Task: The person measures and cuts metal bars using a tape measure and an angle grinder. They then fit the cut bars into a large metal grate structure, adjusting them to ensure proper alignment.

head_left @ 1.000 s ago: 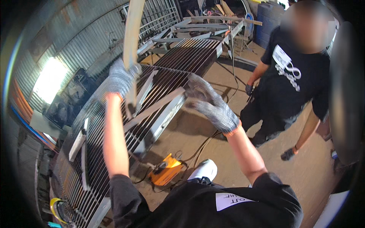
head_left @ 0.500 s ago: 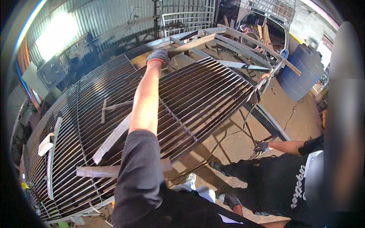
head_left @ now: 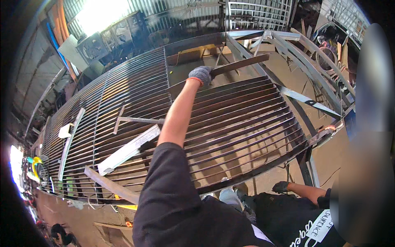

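Observation:
My left hand [head_left: 200, 75], in a grey knit glove with an orange cuff, reaches far out over a slatted metal grating [head_left: 242, 101]. Its fingers are closed on a long, flat brown bar [head_left: 242, 64]. The bar slants across an opening in the grating, its left end by the slats and its right end over the frame. Under my forearm lie a pale angle bar [head_left: 128, 150] and a thin hammer-like tool [head_left: 140, 120]. A flat strip [head_left: 111, 184] rests nearer to me, partly hidden by my sleeve. My right hand is out of view.
A co-worker in black stands close at my right, one gloved hand [head_left: 281, 187] hanging low by the grating's near edge. Another metal strip [head_left: 70, 142] and a pale block [head_left: 65, 131] lie on the left slats. Bare frame beams [head_left: 306, 66] extend at the far right.
The view has turned, so the grating's right part sits lower and more of the left floor shows. My left hand keeps hold of the bar. The co-worker's second hand is mostly hidden now.

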Tool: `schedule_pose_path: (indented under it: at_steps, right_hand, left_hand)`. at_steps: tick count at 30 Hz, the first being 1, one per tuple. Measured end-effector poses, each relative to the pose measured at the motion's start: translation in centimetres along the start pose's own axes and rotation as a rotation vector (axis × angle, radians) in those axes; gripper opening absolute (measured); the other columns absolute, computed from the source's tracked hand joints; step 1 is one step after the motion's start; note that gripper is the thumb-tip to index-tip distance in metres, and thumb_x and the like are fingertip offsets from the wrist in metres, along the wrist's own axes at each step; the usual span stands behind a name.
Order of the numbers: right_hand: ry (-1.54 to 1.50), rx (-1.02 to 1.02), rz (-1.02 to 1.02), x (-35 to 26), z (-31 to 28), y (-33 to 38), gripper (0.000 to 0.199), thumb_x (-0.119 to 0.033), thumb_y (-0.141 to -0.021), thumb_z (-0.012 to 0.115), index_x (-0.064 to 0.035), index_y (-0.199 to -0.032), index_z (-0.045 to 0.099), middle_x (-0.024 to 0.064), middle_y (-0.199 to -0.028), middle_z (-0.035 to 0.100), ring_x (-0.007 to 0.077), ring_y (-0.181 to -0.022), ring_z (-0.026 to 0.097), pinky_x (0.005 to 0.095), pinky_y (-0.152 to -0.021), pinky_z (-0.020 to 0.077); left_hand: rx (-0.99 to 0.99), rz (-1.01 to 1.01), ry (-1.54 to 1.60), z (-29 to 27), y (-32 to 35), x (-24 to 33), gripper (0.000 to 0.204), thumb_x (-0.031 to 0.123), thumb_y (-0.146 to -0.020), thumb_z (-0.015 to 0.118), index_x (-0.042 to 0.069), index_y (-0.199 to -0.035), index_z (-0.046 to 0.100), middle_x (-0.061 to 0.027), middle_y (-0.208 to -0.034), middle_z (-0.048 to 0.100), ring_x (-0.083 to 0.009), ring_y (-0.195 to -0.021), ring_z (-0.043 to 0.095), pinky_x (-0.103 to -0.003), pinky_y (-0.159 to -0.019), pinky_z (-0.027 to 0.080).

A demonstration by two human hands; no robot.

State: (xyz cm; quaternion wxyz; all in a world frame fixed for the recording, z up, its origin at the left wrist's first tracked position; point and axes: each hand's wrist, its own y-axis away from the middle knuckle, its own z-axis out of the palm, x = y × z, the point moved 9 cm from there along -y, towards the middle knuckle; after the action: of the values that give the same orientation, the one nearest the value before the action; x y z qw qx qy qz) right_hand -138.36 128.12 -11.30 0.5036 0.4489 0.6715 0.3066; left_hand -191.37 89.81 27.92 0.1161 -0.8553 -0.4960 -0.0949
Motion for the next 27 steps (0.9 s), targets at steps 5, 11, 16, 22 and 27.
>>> schedule_pose_path:
  at_steps: [5, 11, 16, 22, 27]
  right_hand:
    - [0.460, 0.183, -0.411, 4.1, 1.9, -0.8, 0.025, -0.023, -0.085, 0.046, -0.0050, -0.092, 0.062, 0.0155, -0.098, 0.063, 0.0335, -0.088, 0.060, 0.0427, -0.075, 0.0477]
    - [0.029, 0.149, -0.211, 2.3, -0.6, -1.6, 0.024, -0.025, -0.077, 0.059, -0.0038, -0.086, 0.062, 0.0170, -0.083, 0.063, 0.0354, -0.080, 0.061, 0.0450, -0.068, 0.0467]
    - [0.018, 0.300, -0.221, 6.0, 2.7, 2.7, 0.024, -0.025, -0.075, 0.059, -0.0059, -0.090, 0.061, 0.0179, -0.085, 0.062, 0.0355, -0.080, 0.061, 0.0448, -0.067, 0.0465]
    - [-0.205, 0.175, 0.127, 9.6, 7.4, 8.8, 0.027, -0.029, -0.075, 0.056, -0.0089, -0.091, 0.063, 0.0124, -0.086, 0.064, 0.0313, -0.079, 0.061, 0.0388, -0.069, 0.0472]
    - [-0.054, 0.196, 0.061, 13.2, 10.3, 10.0, 0.028, -0.027, -0.077, 0.055, -0.0080, -0.095, 0.064, 0.0131, -0.090, 0.065, 0.0299, -0.079, 0.061, 0.0375, -0.071, 0.0483]
  left_hand:
    - [-0.102, 0.069, -0.013, 1.4, -0.5, 3.0, 0.032, 0.022, -0.076, 0.059, 0.015, -0.107, 0.061, -0.0164, -0.103, 0.063, -0.0359, -0.099, 0.058, -0.042, -0.083, 0.046]
    - [-0.157, 0.041, -0.102, 4.3, -0.6, -0.9, 0.037, 0.025, -0.075, 0.062, 0.012, -0.109, 0.061, -0.0173, -0.104, 0.062, -0.0366, -0.099, 0.057, -0.041, -0.086, 0.046]
    - [-0.182, 0.148, -0.070, 4.2, -1.5, 2.0, 0.038, 0.025, -0.075, 0.062, 0.009, -0.110, 0.060, -0.0184, -0.104, 0.062, -0.0365, -0.100, 0.057, -0.041, -0.086, 0.045]
    - [-0.181, 0.215, 0.002, 6.6, -1.5, 0.5, 0.035, 0.022, -0.078, 0.060, 0.006, -0.110, 0.060, -0.0192, -0.105, 0.062, -0.0369, -0.099, 0.057, -0.041, -0.088, 0.045]
    - [-0.318, 0.174, 0.003, 7.9, -2.4, 1.5, 0.035, 0.023, -0.080, 0.058, 0.004, -0.110, 0.060, -0.0188, -0.105, 0.062, -0.0366, -0.100, 0.057, -0.041, -0.087, 0.046]
